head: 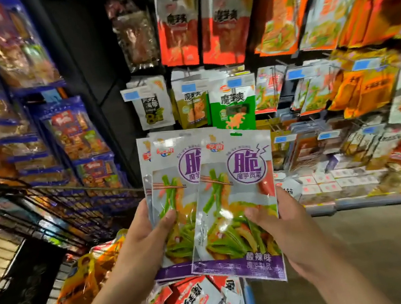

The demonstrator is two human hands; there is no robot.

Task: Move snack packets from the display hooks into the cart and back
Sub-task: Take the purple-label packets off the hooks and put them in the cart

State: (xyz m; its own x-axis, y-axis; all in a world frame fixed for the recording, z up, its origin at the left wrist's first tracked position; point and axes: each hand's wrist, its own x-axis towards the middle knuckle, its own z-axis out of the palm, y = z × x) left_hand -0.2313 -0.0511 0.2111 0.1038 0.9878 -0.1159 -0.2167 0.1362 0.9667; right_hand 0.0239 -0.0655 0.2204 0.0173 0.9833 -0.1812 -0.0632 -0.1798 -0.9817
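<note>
Snack packets [225,199] are held fanned in both hands before the hooked display.
Silver-white faces with a purple roundel, pictured green stalks and a purple bottom band are seen. The rear packets are pinched by the left hand [142,242] and the front one by the right hand [279,230], thumbs laid across the fronts, above the cart [85,188].

Both hands are holding purple-and-white snack packets [236,205] upright before the display hooks [282,62]; left hand [142,242] gripping the rear ones, right hand [279,228] pinching the front; the cart [57,209] is sitting below-left.
</note>
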